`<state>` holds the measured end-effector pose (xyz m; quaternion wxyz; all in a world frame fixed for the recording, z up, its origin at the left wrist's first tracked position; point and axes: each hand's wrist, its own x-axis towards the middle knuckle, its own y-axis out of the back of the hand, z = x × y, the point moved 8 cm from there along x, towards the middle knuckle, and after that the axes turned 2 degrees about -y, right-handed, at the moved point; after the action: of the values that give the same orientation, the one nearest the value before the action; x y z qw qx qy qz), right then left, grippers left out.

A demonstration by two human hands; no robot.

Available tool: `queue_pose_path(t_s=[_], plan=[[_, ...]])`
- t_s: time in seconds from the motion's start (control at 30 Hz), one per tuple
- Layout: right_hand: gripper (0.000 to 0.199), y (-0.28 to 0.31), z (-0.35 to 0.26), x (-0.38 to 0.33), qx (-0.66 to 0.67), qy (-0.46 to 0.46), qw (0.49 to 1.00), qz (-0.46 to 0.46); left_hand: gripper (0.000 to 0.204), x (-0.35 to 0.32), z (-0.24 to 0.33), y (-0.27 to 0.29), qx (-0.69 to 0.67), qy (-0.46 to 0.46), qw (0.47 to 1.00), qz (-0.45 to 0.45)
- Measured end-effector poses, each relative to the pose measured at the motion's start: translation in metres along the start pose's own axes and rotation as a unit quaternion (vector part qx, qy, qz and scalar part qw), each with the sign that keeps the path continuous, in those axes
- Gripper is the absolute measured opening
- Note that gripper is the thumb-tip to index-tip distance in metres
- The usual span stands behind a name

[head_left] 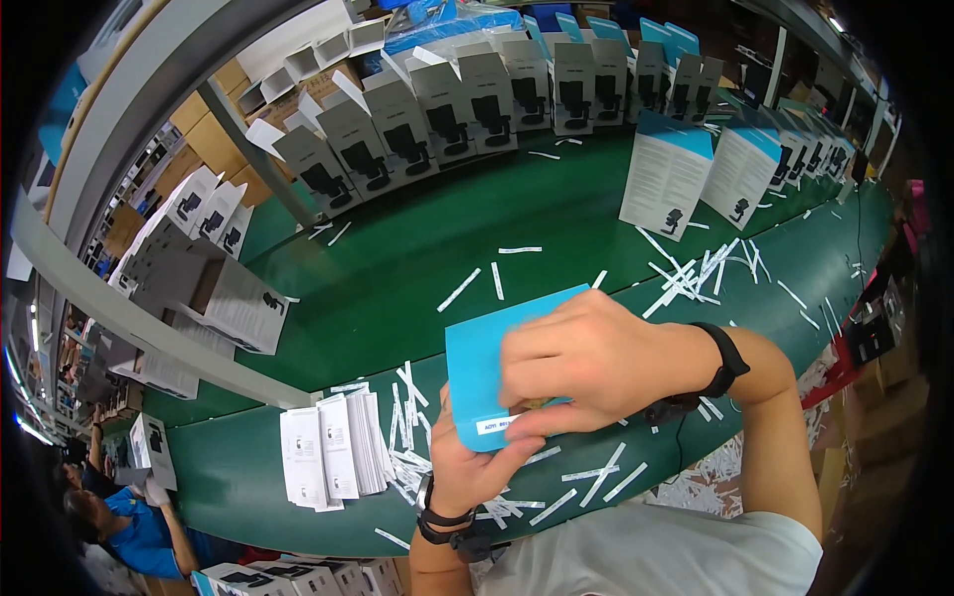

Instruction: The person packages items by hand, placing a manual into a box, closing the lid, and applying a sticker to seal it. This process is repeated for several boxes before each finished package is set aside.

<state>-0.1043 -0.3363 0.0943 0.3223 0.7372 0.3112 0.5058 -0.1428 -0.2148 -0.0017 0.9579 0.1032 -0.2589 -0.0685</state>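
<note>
Close in front of me is a cardboard box with a bright blue flap (477, 358), tilted, its lower part mostly hidden by my hands. My left hand (469, 467) grips the flap's near left corner, thumb along the near edge. Across the blue face lies my right hand (581, 363), its fingers curled and its thumb at the right end of a small white printed label (493, 425). That label sits near the flap's near edge, and the thumb covers part of it. A watch and dark bands circle my wrists.
Many white and grey boxes (437, 109) with chair pictures stand along the green table's (397, 238) far side. Two blue-topped boxes (668, 179) stand at right. Loose paper strips (696, 273) litter the table. White booklets (343, 447) are stacked left, near a metal post (219, 368). Another person (139, 531) works at far left.
</note>
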Motion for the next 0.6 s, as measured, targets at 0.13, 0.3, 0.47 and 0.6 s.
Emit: queue_pose_path(t_s=[0.13,0.3,0.47,0.6], plan=[[0.022,0.011,0.012,-0.002,0.364,0.026,0.931,0.003,0.028,0.000,-0.021,0.005,-0.028,0.010,0.999,0.031],[0.046,0.096,0.116,-0.100,-0.195,-0.305,0.914,0.185,0.063,0.012,0.002,0.016,-0.125,-0.144,0.955,0.226],[0.075,0.043,0.066,-0.127,0.011,-0.177,0.967,0.180,0.050,0.018,-0.007,0.015,0.086,-0.157,0.978,0.109],[0.043,0.005,0.043,-0.111,0.080,-0.195,0.948,0.240,0.036,0.009,-0.010,0.017,0.068,-0.139,0.973,0.169]])
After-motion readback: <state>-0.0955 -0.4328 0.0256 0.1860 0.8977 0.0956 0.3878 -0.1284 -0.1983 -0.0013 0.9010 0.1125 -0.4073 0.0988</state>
